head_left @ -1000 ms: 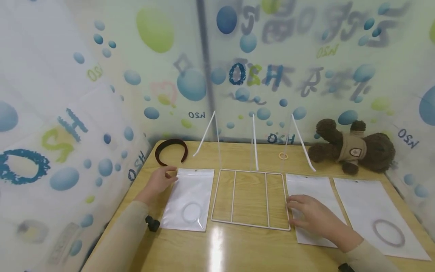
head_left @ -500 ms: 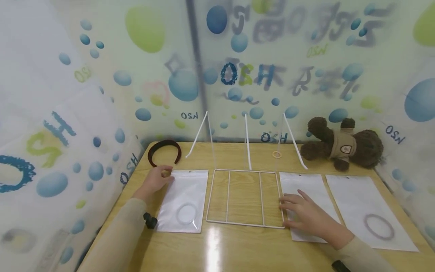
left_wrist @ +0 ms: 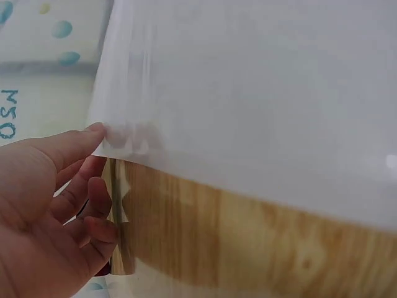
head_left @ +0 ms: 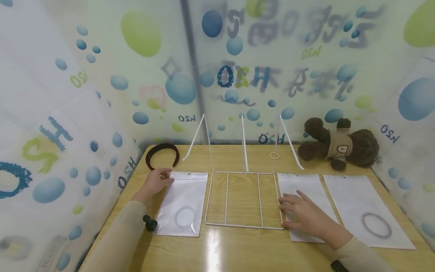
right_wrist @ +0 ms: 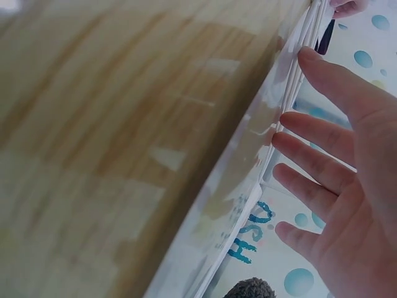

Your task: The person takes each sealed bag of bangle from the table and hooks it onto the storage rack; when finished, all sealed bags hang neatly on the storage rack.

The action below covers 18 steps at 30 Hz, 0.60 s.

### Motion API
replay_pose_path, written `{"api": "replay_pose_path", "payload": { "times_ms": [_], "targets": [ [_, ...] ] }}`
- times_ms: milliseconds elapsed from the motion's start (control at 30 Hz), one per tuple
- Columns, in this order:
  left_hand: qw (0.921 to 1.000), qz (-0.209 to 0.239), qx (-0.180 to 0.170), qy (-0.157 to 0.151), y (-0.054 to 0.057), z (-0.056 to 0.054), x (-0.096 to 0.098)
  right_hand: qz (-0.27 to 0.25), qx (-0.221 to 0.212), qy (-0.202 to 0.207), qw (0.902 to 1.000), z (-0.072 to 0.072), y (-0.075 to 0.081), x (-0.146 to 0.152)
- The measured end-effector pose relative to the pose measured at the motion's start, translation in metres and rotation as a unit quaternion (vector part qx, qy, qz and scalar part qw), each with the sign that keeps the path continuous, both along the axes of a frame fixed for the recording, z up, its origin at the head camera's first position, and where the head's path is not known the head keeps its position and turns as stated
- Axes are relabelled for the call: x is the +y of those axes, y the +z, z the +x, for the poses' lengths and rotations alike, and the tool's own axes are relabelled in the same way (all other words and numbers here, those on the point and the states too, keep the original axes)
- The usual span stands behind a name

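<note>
The person's left hand is pinching the far left corner of the left zip bag; in the left wrist view the thumb is pressing on the edge of the white plastic, so this grip is grasping the bag. The bag is lying on the tabletop, just left of the white wire rack, with a pale round shape showing on its near half. The right hand is spreading its fingers over the middle white bag, its grip released; the fingertips are reaching the rack's right bar, though contact cannot be told. Three rods are rising behind the rack's flat base and bending forward. The right white bag is lying beside the middle one, showing a grayish ring shape. Farther back, a dark headband, a small tan ring and a brown teddy bear are lying from left to right.
</note>
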State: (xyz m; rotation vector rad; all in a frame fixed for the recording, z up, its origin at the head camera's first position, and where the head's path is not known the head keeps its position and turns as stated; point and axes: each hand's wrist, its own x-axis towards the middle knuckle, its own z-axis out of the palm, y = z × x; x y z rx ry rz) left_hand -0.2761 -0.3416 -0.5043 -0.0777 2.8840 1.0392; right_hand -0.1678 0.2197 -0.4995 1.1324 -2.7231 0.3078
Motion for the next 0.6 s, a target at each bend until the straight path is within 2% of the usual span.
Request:
{"api": "replay_pose_path", "payload": {
  "times_ms": [133, 367, 600],
  "targets": [
    [0.9998, 0.009, -0.008, 0.016, 0.0021, 0.001, 0.0006, 0.0, -0.002, -0.003, 1.0, 0.0002, 0.0009, -0.0005],
    [0.9998, 0.017, 0.005, 0.005, 0.0054, 0.0032, -0.0014, -0.001, -0.014, -0.007, 0.9999, 0.0003, 0.0014, -0.0008],
    [0.9987, 0.05, -0.002, 0.013, 0.0074, 0.0069, -0.0025, -0.004, -0.009, -0.007, 0.9999, 0.0001, -0.0006, -0.0006]
  ]
}}
